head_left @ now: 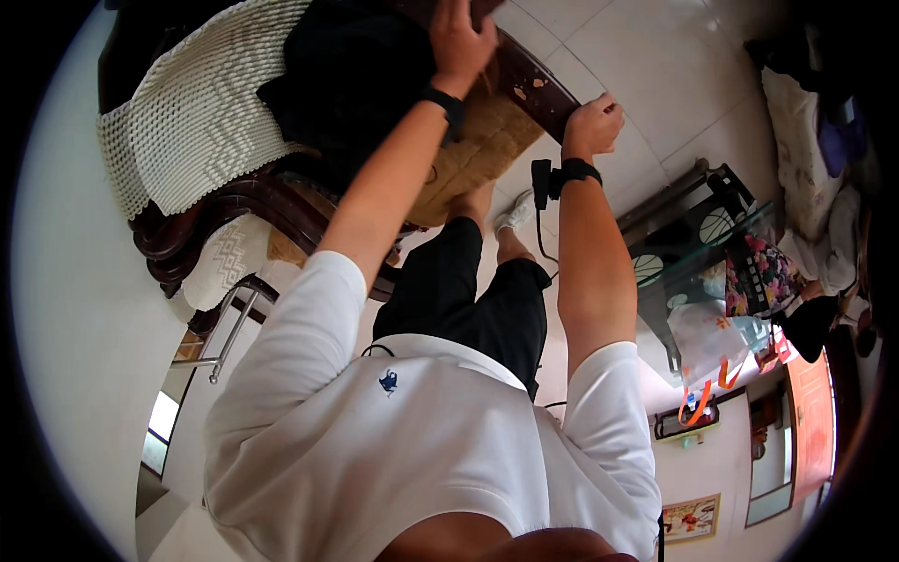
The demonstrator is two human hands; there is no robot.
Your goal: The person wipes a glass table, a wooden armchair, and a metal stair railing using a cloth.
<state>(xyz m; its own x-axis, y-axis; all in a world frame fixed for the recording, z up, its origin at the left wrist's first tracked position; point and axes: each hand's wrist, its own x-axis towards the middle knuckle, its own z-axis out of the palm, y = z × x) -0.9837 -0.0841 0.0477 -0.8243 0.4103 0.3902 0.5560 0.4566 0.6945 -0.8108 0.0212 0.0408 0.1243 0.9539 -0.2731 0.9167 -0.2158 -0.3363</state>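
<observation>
My left hand [461,45] is at the top edge, above a brown plush cushion [492,140] and beside a dark wooden seat edge [536,84] with chipped patches. Its fingertips run out of the picture, so its grip cannot be told. Curled fingers close my right hand [593,127] at the near end of that wooden edge; whatever they may hold is hidden. Black bands circle both wrists, and a small black device [541,184] with a cable hangs beside the right one. Black cloth [351,75] lies left of my left forearm.
A cream knitted cover [206,103] drapes over the carved dark wooden armrest [272,201] on the left. At the right stands a glass-topped table [693,253] with a floral bag [760,273] and a plastic bag [704,339]. Pale tiles [646,84] cover the floor.
</observation>
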